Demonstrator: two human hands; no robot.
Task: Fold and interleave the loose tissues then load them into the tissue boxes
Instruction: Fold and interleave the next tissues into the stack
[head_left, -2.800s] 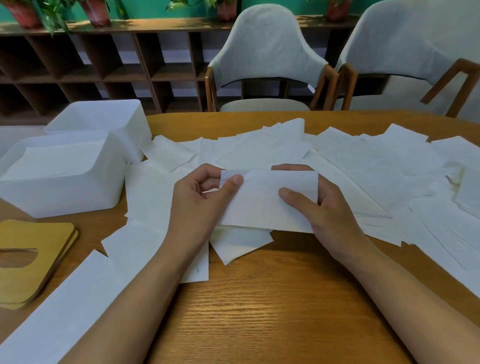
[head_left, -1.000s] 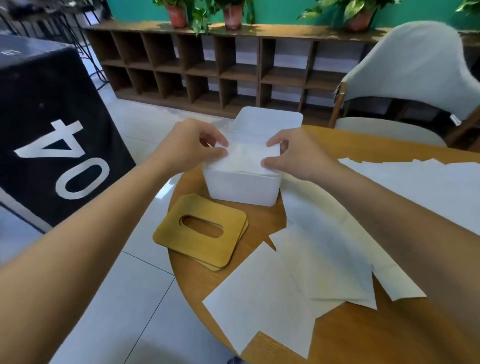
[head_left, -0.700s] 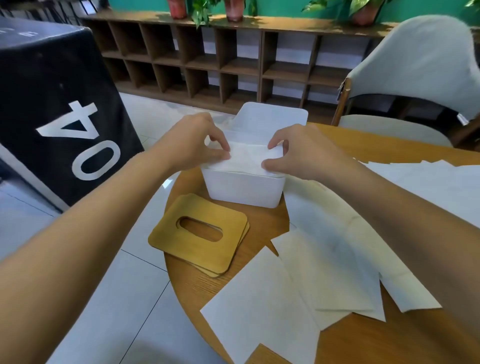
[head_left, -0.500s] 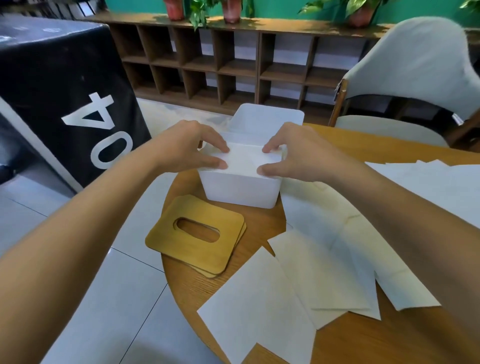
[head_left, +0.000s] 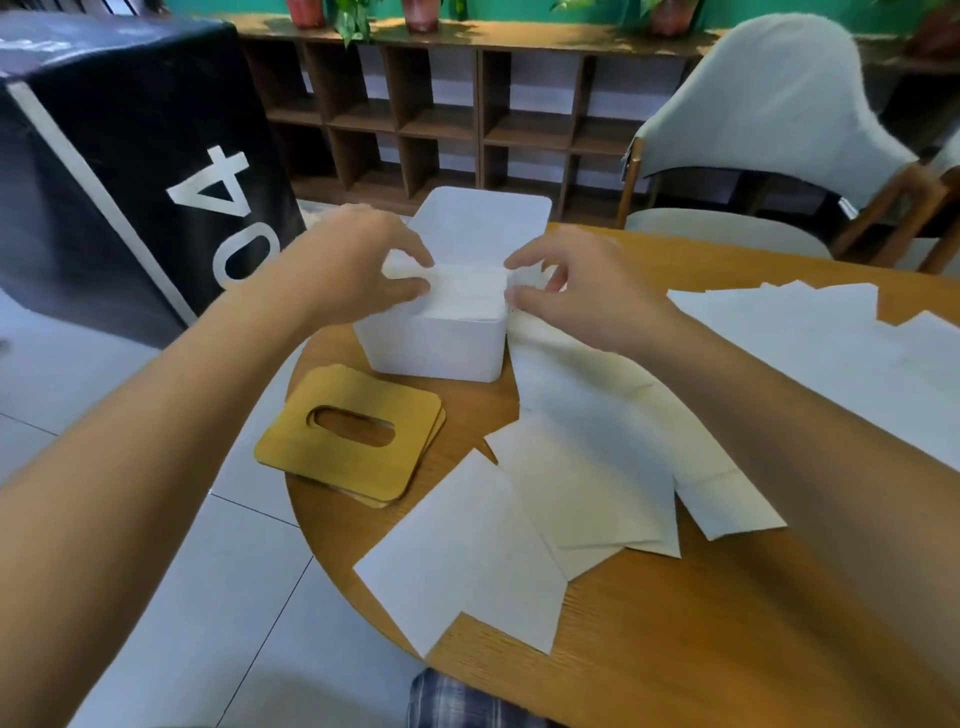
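Pinching folded tissues (head_left: 467, 297) atop tissue box (head_left: 436, 349), fingers (head_left: 406, 287) of left hand (head_left: 358, 265) and right hand (head_left: 587, 291) apparently curled, wooden lids (head_left: 311, 457) beside

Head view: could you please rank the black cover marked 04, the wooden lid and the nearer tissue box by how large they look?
1. black cover: clearly the largest.
2 and 3. wooden lid and nearer tissue box: they look about alike. The lid lies closer to the camera, so I would not rank them.

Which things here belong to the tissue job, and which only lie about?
Job: left hand, right hand, folded tissues, tissue box, second box, wooden lids, loose tissues.
Lying about: chair, shelf, black cube, potted plants.
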